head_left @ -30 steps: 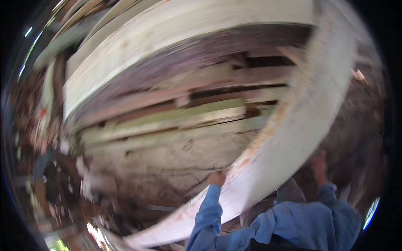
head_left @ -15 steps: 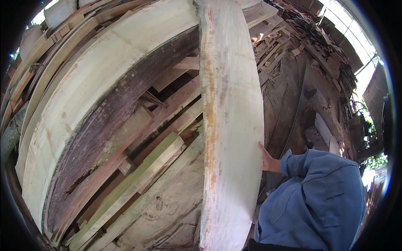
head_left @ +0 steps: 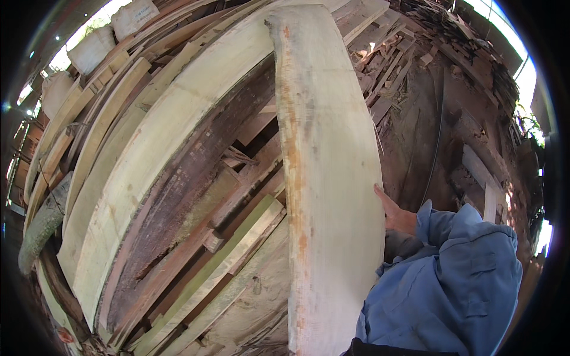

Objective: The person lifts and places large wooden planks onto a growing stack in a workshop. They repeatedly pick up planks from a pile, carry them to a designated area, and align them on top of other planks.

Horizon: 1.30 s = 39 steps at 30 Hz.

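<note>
A long, pale wooden plank with an orange-brown streak along its rough left edge runs from the bottom of the view to the far side. Its far end overlaps another pale slab. My right hand, at the end of a blue sleeve, holds the plank's right edge. The thumb lies against that edge; the other fingers are hidden beside or under the wood. My left hand is out of view.
A wide bark-edged slab curves across the left over a stack of boards. A green-faced beam lies beside the plank. Scrap wood is heaped at the far right, and a dark cable crosses the ground. Pale sacks stand far left.
My view has shifted, and more of the stack shows at left. The plank's far end has come fully into view. My right hand stays at the plank's right edge.
</note>
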### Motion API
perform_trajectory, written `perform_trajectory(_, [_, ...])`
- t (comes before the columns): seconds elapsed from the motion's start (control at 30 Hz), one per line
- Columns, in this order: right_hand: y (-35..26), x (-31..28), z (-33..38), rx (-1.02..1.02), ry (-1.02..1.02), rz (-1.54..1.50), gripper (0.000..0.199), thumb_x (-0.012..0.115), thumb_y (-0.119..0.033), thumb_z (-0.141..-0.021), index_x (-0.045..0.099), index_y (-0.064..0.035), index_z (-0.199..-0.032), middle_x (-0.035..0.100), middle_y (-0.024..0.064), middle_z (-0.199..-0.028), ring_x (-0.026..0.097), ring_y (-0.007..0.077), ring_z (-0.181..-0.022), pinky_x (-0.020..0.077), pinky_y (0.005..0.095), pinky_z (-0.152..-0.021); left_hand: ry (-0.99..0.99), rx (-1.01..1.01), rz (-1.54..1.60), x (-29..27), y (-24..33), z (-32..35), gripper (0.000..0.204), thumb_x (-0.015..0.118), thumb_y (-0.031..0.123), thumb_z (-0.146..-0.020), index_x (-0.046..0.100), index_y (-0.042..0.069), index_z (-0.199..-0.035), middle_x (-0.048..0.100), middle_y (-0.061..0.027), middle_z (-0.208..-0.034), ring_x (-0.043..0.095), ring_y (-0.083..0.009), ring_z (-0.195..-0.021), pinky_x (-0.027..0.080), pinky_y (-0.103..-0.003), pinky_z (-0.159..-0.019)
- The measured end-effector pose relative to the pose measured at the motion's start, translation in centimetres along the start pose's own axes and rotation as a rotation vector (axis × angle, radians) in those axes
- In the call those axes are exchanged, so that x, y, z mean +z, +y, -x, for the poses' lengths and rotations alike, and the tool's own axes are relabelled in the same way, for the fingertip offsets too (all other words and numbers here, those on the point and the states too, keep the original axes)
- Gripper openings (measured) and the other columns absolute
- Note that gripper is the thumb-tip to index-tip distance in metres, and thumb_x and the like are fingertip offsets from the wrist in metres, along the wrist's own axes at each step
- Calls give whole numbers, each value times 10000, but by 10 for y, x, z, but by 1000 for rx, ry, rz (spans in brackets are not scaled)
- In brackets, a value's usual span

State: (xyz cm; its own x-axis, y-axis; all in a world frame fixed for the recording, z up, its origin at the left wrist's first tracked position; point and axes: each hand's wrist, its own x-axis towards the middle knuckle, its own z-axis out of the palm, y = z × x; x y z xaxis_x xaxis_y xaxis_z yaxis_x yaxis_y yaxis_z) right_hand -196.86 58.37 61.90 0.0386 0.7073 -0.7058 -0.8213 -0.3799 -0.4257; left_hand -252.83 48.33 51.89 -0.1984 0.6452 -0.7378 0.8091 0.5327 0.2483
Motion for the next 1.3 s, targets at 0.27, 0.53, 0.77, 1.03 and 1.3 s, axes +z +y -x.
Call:
perform_trajectory(0.27, [-47, 85, 1, -236, -87, 26, 607, 531, -448, -890, 392, -48, -1326, 461, 125, -1319, 464, 251, -1189, 392, 408, -996, 32, 17, 14, -114, 21, 41, 465, 607, 418, -805, 627, 21, -1047, 621, -206, -1051, 593, -337, -999, 475, -407, -830])
perform_trajectory(0.53, [-88, 156, -49, -348, -17, -10, 562, 540, -371, -901, 411, 13, -1290, 474, 149, -1295, 495, 258, -1150, 426, 378, -959, 63, 20, 7, -219, 55, 39, 507, 612, 458, -792, 637, 8, -1025, 632, -215, -1021, 595, -348, -996, 472, -412, -833])
perform_trajectory(0.77, [-142, 227, -118, -421, -73, -145, 564, 553, -363, -897, 408, 10, -1295, 482, 155, -1285, 495, 261, -1151, 410, 374, -974, 66, 106, 35, -306, 113, -21, 546, 617, 494, -781, 646, -3, -1005, 641, -222, -995, 597, -357, -993, 470, -415, -835])
perform_trajectory(1.03, [-190, 245, -166, -804, -191, 637, 525, 534, -246, -884, 374, -16, -1328, 512, 126, -1245, 502, 229, -1136, 393, 357, -993, -33, -106, 5, -373, 176, -101, 747, 587, 694, -683, 692, -18, -883, 658, -237, -883, 636, -363, -889, 491, -430, -773])
perform_trajectory(1.3, [-216, 298, -186, -370, 188, 24, 517, 503, -337, -925, 394, -13, -1313, 475, 112, -1293, 474, 273, -1166, 417, 419, -972, 19, 83, -100, -444, 273, -70, 918, 437, 852, -629, 696, -11, -807, 655, -231, -792, 636, -356, -787, 481, -422, -706])
